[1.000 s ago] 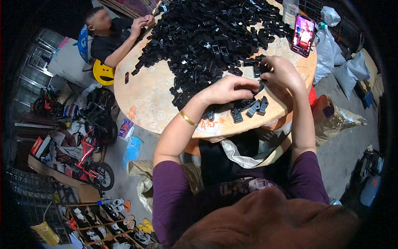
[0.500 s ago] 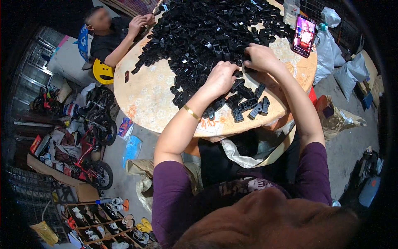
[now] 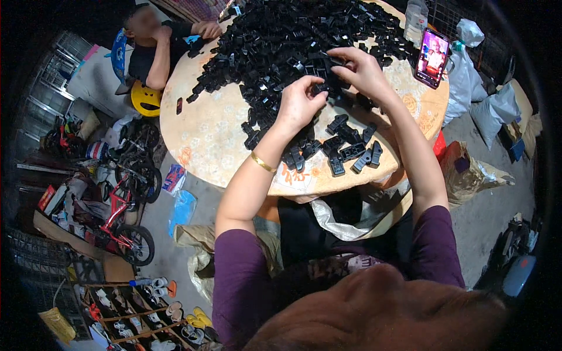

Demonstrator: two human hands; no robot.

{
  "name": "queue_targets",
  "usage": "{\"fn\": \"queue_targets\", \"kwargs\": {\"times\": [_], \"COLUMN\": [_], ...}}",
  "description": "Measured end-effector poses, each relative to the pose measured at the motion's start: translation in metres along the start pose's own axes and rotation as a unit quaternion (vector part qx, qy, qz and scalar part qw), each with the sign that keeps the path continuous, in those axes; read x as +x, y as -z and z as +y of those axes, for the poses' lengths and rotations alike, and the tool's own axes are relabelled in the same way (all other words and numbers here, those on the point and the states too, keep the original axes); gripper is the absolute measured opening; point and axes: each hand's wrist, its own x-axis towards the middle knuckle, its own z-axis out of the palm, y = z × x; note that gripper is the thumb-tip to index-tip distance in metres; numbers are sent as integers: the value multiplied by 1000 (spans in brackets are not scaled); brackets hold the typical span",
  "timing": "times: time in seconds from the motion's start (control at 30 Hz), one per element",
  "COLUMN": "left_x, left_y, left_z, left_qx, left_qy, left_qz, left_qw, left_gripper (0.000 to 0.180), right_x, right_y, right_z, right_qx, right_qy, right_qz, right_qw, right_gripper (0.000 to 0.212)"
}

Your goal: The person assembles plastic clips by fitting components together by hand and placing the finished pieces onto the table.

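A large heap of black plastic parts [image 3: 257, 55] covers the far and middle round table. Over its near edge my left hand [image 3: 300, 104] curls thumb and index finger round a small black plastic part, mostly lost against the dark heap. Just to the right and a little farther, my right hand [image 3: 364, 75] has thumb and index finger round another black plastic part, whose outline blends into the pile. The two hands face each other, close but apart. Several black buckle-like pieces [image 3: 352, 152] lie in a small group near the table's front edge, between my forearms.
The round table [image 3: 202, 137] has a patterned cream cover. A phone [image 3: 432, 58] stands at its right, beside a clear plastic container [image 3: 415, 22]. At the far left sits another person [image 3: 153, 50]. White sacks [image 3: 494, 108] stand right; bicycles [image 3: 126, 205] and a shoe rack [image 3: 137, 319] are left.
My two hands have shifted slightly farther over the heap, and their thumbs and index fingers show more plainly. The other person has raised one hand to the face.
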Motion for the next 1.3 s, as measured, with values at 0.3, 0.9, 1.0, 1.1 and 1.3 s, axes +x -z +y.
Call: {"fn": "queue_targets", "kwargs": {"times": [0.3,0.9,1.0,1.1,1.3], "left_x": [6,6,5,5,4], "left_y": [0,5,11,15,18], "left_z": [-8,-7,-9,-6,0], "left_qx": [-179,-484,-493,-526,-513], "left_qy": [25,102,118,150,147], "left_qz": [82,-9,-58,-133,-102], "left_qw": [980,869,860,827,839], "left_gripper": [22,24,25,26,24], "right_x": [-13,-15,-14,-14,-14], "right_y": [-18,-6,-5,-3,1], "right_z": [-15,-14,-14,-14,-9], "right_qx": [103,230,126,61,199], "right_qy": [135,55,103,128,24], "right_qz": [17,-73,-72,-75,-66], "right_qw": [985,969,984,987,978], "right_gripper": [28,36,39,38,32]}}
